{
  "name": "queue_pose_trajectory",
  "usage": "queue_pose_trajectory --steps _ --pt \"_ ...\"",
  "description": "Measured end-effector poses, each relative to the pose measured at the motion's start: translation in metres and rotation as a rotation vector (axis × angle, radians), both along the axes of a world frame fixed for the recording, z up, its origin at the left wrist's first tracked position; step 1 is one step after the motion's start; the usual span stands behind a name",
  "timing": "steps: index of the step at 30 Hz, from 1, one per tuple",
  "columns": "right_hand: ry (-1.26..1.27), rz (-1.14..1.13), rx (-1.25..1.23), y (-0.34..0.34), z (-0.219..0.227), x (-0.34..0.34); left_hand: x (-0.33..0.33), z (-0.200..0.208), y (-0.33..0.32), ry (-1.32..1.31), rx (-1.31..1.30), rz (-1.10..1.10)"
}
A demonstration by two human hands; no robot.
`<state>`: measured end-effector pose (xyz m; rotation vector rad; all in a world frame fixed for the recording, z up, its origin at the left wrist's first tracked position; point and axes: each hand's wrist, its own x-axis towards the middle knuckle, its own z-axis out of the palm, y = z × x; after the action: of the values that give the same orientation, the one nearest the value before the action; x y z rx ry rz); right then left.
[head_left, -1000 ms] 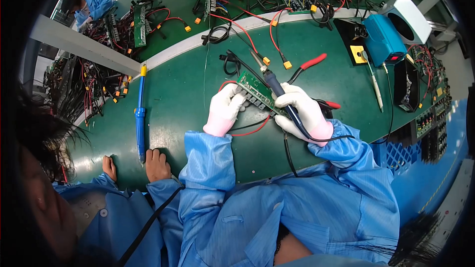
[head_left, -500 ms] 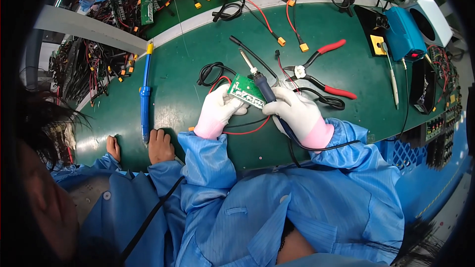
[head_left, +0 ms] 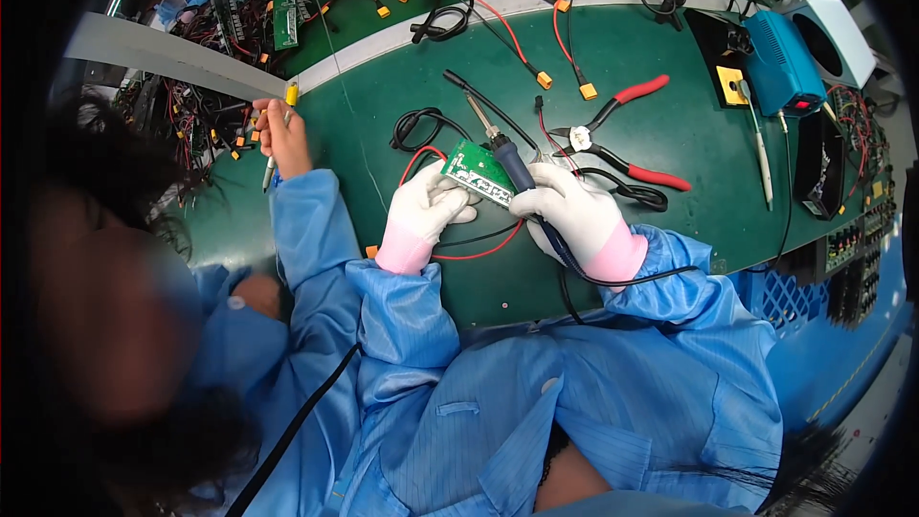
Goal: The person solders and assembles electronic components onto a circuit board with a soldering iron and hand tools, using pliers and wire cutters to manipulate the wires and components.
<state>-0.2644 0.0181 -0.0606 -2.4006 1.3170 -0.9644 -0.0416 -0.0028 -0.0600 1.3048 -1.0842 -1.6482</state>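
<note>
My left hand [head_left: 421, 213], in a white glove with a pink cuff, is closed on the near-left edge of a green circuit board [head_left: 481, 169]. The board is tilted, with white and silver patches along its near edge; red and black wires run from beneath it. My right hand [head_left: 572, 211], gloved alike, grips a dark blue soldering iron [head_left: 513, 165]. The iron lies across the board's right part, and its metal tip points away past the board's far edge. My right fingers are at the board's right corner; whether they also hold it, I cannot tell.
Red-handled pliers [head_left: 613, 148] and black cables lie beyond my right hand. At right stand a blue soldering station [head_left: 787, 62] and a white tweezer-like tool [head_left: 761, 155]. A co-worker's hand [head_left: 285, 142] with a pen-like tool reaches over the table's left. Yellow-plugged wires [head_left: 544, 79] lie at the back.
The co-worker's hand has moved forward from the near edge to the far left, where the arm now mostly covers the blue tube-shaped tool. My hands, the board and the iron have barely moved.
</note>
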Motion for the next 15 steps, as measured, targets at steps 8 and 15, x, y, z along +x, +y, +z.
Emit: queue_pose_trajectory --steps 8,15 --pt "0.025 -0.002 0.06 -0.002 0.005 0.002 -0.011 0.036 0.057 -0.799 -0.406 0.12" --pt "0.034 -0.013 0.07 -0.002 0.005 0.002 -0.004 0.053 0.071 -1.027 -0.654 0.262"
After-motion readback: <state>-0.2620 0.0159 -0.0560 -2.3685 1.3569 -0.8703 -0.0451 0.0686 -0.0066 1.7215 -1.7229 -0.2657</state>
